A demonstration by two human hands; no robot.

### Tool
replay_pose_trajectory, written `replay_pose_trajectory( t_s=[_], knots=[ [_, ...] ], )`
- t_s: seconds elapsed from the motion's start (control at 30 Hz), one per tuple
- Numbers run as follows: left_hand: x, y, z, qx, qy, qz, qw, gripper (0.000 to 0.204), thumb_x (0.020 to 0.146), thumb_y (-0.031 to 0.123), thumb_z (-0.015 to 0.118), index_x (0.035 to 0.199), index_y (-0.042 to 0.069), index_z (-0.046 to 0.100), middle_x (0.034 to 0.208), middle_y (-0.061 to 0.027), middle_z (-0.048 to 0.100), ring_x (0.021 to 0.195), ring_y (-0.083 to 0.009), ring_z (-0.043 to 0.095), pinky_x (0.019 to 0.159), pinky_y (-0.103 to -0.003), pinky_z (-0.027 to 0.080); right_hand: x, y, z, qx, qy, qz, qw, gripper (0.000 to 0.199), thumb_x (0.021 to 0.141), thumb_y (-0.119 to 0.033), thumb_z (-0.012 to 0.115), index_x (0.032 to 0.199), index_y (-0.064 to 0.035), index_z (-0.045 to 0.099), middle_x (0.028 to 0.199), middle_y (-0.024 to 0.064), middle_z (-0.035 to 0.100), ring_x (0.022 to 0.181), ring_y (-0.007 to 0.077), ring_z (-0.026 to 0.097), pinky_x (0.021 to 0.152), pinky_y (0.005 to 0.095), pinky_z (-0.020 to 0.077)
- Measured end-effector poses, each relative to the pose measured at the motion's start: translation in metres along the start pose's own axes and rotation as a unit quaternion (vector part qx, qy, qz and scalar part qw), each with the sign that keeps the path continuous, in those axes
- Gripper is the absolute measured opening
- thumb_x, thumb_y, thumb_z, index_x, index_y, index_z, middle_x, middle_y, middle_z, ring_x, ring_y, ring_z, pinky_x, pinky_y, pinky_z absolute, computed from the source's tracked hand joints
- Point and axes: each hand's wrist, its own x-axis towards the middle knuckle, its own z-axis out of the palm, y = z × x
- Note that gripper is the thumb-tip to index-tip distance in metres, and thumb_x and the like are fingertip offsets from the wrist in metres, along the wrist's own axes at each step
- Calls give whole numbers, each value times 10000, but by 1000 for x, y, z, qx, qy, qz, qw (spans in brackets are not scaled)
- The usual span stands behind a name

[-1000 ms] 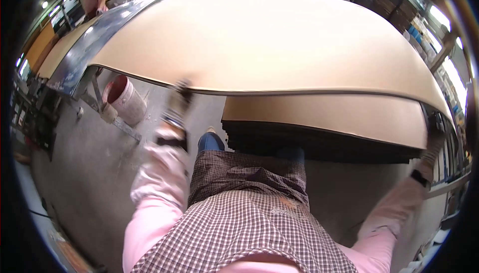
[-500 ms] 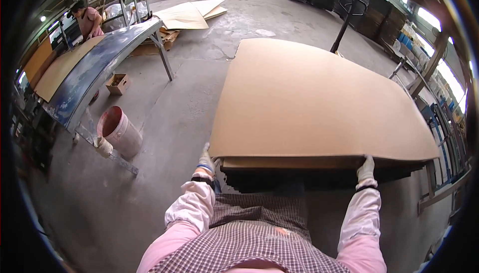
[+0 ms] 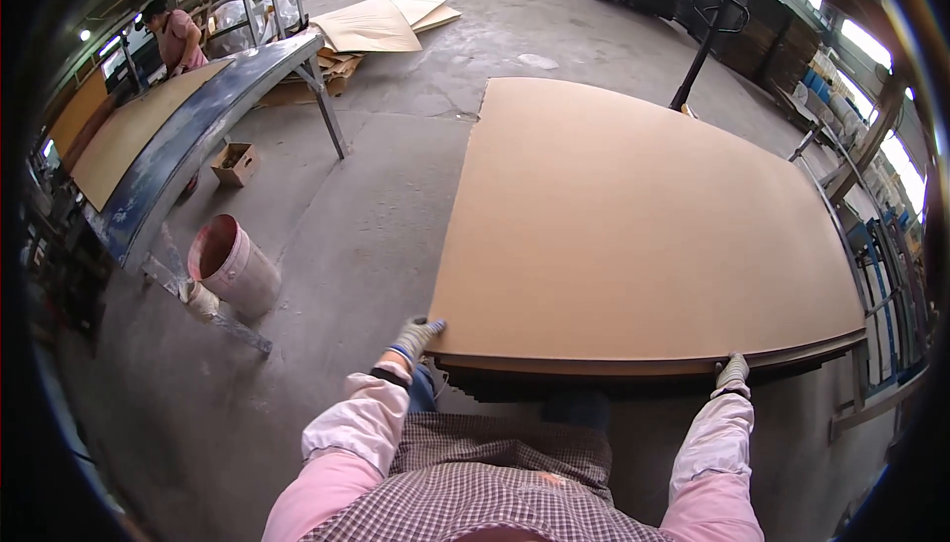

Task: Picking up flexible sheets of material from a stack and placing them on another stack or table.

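Observation:
A large tan sheet of board [image 3: 643, 225] lies almost flat over a stack of dark-edged sheets [image 3: 554, 384] in front of me. My left hand [image 3: 416, 337], in a pale work glove, is closed on its near left corner, with fingertips over the top face. Farther right along the near edge, my gloved right hand [image 3: 733, 374] grips the same sheet; the fingers under the edge are hidden. Only a thin dark gap shows between the sheet and the stack below.
A pallet jack handle [image 3: 705, 47] rises behind the stack. To the left stand a stained bucket [image 3: 237, 265], a small cardboard box [image 3: 236, 164] and a long blue-topped table [image 3: 188, 136], where a co-worker [image 3: 178, 37] bends over a board. Metal racks [image 3: 886, 314] stand close on the right.
The sheet's near edge has come down and toward me, nearly closing the gap above the stack. Both my hands moved lower with it, the left one turning over the corner.

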Motion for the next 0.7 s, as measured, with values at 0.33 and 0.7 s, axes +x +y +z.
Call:
replay_pose_trajectory(
  t_s=[0.33,0.7],
  knots=[
    [25,-50,24,-56,59,27,996,500,610,230,740,988,-18,526,943,-123,585,832,-207,561,758,-289,438,16,13,-1,-289,188,-63,936,615,717,-495,484,889,92,557,879,197,590,793,283,574,706,319,448],
    [16,-28,2,73,-34,-33,996,498,609,335,715,934,-16,578,961,-153,585,909,-235,556,786,-316,418,10,24,-19,-123,48,-154,979,369,689,-287,566,801,64,591,807,141,607,720,214,575,646,323,471]
  ],
)
